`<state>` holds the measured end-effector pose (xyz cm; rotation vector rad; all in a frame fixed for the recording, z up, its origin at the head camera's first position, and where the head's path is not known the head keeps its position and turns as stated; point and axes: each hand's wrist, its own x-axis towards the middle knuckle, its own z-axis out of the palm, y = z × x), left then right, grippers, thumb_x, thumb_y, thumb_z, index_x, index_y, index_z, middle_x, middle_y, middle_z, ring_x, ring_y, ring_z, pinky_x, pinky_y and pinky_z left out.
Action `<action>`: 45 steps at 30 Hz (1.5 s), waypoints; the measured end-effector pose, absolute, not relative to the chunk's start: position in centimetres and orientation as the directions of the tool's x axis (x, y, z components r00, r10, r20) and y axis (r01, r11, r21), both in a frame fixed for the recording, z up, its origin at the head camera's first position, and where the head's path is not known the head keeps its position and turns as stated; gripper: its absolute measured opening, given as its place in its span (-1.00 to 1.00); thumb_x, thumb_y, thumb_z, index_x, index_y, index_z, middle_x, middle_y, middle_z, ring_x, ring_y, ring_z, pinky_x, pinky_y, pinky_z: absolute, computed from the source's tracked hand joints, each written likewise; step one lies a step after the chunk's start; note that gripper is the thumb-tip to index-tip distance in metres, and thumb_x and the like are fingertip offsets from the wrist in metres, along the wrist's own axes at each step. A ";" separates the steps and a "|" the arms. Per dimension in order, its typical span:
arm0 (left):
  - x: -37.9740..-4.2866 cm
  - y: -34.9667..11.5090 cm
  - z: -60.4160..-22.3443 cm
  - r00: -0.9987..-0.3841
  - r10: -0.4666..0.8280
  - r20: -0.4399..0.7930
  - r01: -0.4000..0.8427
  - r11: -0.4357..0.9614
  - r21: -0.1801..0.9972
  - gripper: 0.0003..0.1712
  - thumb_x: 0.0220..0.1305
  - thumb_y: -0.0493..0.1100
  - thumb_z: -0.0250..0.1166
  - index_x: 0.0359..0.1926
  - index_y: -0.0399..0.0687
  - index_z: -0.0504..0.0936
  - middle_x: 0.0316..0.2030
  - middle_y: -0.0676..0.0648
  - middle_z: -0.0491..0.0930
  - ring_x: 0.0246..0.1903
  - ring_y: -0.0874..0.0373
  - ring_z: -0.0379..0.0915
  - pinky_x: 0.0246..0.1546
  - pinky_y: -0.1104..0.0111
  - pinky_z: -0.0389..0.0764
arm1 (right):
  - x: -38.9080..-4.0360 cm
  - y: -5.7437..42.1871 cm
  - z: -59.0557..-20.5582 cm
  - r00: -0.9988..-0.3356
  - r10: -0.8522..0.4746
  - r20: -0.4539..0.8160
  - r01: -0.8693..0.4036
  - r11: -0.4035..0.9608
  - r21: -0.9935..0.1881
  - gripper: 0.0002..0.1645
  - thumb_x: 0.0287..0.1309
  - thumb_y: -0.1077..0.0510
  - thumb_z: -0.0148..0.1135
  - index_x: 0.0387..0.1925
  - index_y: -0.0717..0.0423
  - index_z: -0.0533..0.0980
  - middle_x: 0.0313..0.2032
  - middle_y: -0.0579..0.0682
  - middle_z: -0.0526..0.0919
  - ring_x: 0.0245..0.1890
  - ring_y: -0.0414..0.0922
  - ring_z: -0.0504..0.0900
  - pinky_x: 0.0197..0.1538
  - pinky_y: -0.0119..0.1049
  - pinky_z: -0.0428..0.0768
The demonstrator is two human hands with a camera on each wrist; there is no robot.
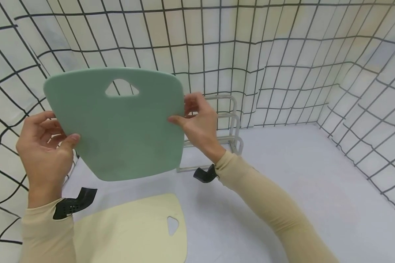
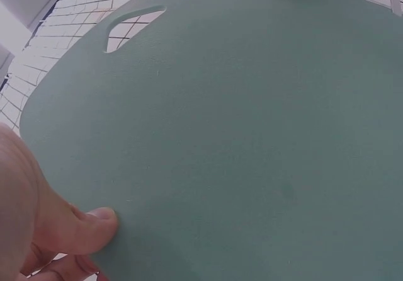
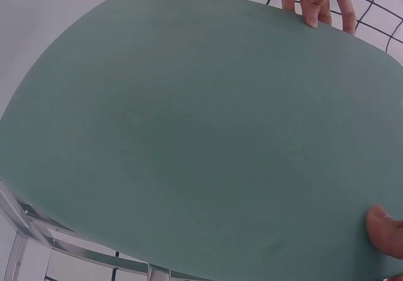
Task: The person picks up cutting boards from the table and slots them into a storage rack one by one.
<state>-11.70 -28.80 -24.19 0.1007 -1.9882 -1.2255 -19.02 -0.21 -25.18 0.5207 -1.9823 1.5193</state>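
Note:
Both hands hold up a green cutting board (image 1: 125, 128), its cut-out handle at the top edge. My left hand (image 1: 46, 153) pinches the board's left side, thumb on the near face and fingers behind. On the opposite edge my right hand (image 1: 200, 120) grips it the same way, thumb on the near face. The green board (image 2: 220, 130) fills most of the left wrist view, the left thumb (image 2: 94, 227) pressing near its edge. In the right wrist view the right thumb (image 3: 385, 230) lies on the board.
A cream cutting board (image 1: 131, 230) lies flat on the white table (image 1: 283, 182) below the green one. Behind the right hand stands a metal rack (image 1: 235, 124) with upright loops, partly hidden. Black grid-patterned walls (image 1: 283, 54) enclose the back and sides.

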 end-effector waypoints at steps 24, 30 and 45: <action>-11.5 -29.2 -23.5 -0.681 -0.476 0.556 0.263 0.550 0.793 -0.30 0.15 -0.55 0.20 0.21 0.19 0.48 -0.15 0.28 0.47 -0.16 0.34 0.41 -0.03 0.63 0.49 | -19.3 -1.1 -24.8 -0.751 0.024 0.660 -0.625 0.297 -0.722 -0.44 -0.18 0.22 0.57 -0.12 0.08 0.46 -0.35 -0.01 0.57 -0.30 -0.19 0.57 -0.24 -0.41 0.63; -11.4 -29.1 -23.2 -0.684 -0.483 0.547 0.236 0.563 0.792 -0.29 0.18 -0.54 0.18 0.23 0.23 0.45 -0.14 0.30 0.45 -0.14 0.36 0.40 0.06 0.59 0.51 | -19.3 -1.3 -24.7 -0.750 0.020 0.661 -0.630 0.281 -0.724 -0.44 -0.20 0.23 0.58 -0.13 0.08 0.46 -0.37 -0.01 0.56 -0.31 -0.19 0.57 -0.27 -0.39 0.66; -11.2 -29.7 -22.9 -0.675 -0.503 0.541 0.204 0.577 0.791 -0.29 0.18 -0.53 0.19 0.22 0.25 0.46 -0.13 0.33 0.46 -0.14 0.36 0.41 0.01 0.64 0.53 | -19.5 -1.9 -24.7 -0.739 0.011 0.674 -0.650 0.255 -0.716 -0.45 -0.21 0.24 0.59 -0.14 0.10 0.49 -0.35 0.00 0.59 -0.32 -0.19 0.56 -0.22 -0.42 0.61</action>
